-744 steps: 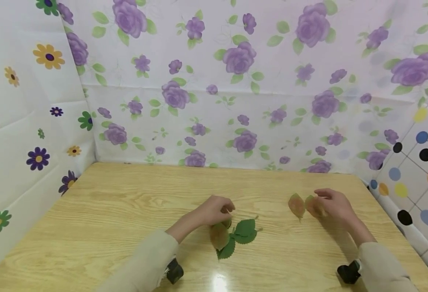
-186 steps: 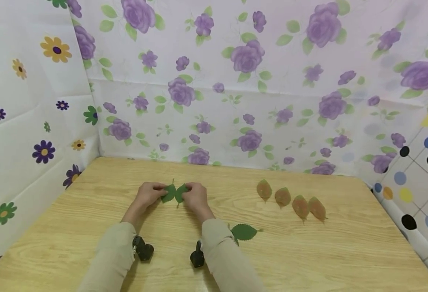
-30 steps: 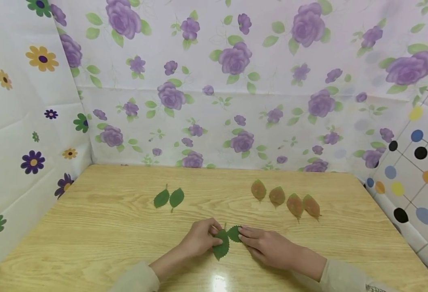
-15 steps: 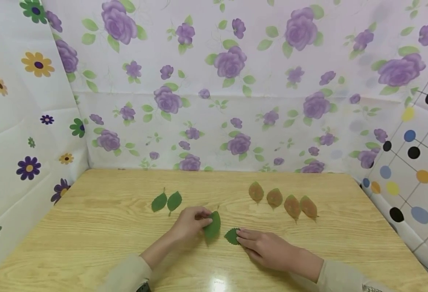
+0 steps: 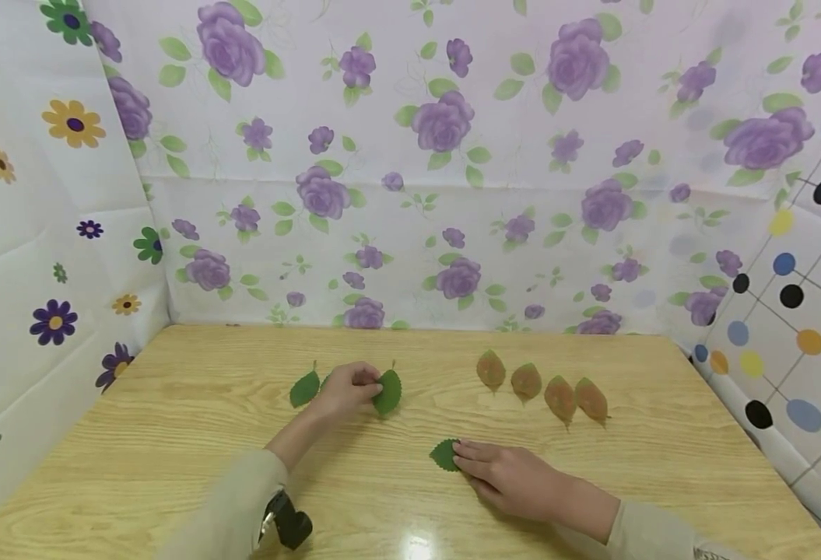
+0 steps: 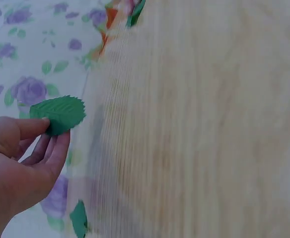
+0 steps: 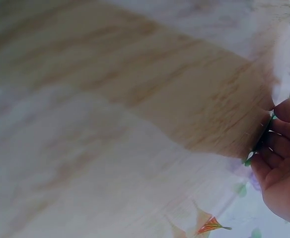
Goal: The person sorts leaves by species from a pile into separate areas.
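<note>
My left hand (image 5: 345, 389) pinches a green artificial leaf (image 5: 387, 393) by its edge between thumb and fingers. In the left wrist view this leaf (image 6: 63, 114) is held up, its toothed edge facing away from the palm. My right hand (image 5: 515, 478) lies low on the table, its fingers extended over another green leaf (image 5: 443, 455) and covering part of it. A green leaf (image 5: 305, 389) lies to the left of my left hand. Beside it, a second green leaf (image 5: 324, 382) is mostly hidden behind that hand.
Several orange-brown leaves with green edges (image 5: 560, 399) lie in a slanting row at the back right of the wooden table (image 5: 242, 358). A flowered cloth (image 5: 396, 233) hangs behind the table. Patterned cloths stand at both sides.
Over the last second my left hand has lifted its green leaf from beside the right hand and carried it back and left, near the paired green leaves. My right hand stays put.
</note>
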Demonstrator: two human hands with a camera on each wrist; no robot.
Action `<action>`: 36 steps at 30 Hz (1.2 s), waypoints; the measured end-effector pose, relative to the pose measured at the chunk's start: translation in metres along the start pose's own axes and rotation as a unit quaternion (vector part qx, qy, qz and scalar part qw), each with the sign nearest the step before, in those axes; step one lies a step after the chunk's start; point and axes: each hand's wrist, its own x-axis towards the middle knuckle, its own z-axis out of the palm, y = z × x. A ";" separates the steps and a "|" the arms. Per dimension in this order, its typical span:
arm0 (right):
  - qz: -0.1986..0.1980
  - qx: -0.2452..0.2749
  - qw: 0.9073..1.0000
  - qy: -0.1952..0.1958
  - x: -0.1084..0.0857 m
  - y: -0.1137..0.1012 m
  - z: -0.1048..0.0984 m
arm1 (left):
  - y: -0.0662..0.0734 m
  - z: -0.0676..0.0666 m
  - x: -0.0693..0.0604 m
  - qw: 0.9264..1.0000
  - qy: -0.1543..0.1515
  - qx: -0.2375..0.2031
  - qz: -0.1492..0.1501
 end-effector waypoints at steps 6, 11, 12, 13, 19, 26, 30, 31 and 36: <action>0.000 -0.001 1.000 0.001 -0.001 0.001 0.000 | -0.005 -0.017 0.012 0.999 -0.003 0.028 -0.023; 0.003 -0.011 1.000 0.011 0.001 0.000 0.000 | -0.007 -0.025 0.016 0.997 0.019 0.063 -0.033; 0.005 -0.012 1.000 0.011 0.002 0.000 0.000 | -0.008 -0.027 0.016 0.997 0.019 0.060 -0.034; 0.007 -0.011 1.000 0.011 0.002 0.000 0.000 | -0.008 -0.028 0.016 0.998 0.019 0.057 -0.035; 0.028 0.004 1.000 0.014 0.003 -0.001 0.001 | -0.009 -0.029 0.018 0.997 0.034 0.058 -0.048; 0.042 0.002 0.999 0.009 0.008 0.000 0.000 | -0.007 -0.028 0.018 0.991 0.047 0.122 -0.036; 0.049 0.033 0.998 0.015 0.016 0.002 -0.003 | -0.009 -0.028 0.020 0.986 0.052 0.157 -0.026; 0.052 0.046 0.997 0.017 0.018 0.003 -0.004 | -0.010 -0.028 0.020 0.985 0.054 0.163 -0.020; 0.089 0.083 0.993 0.012 0.029 0.006 -0.011 | -0.014 -0.029 0.022 0.981 0.055 0.188 0.000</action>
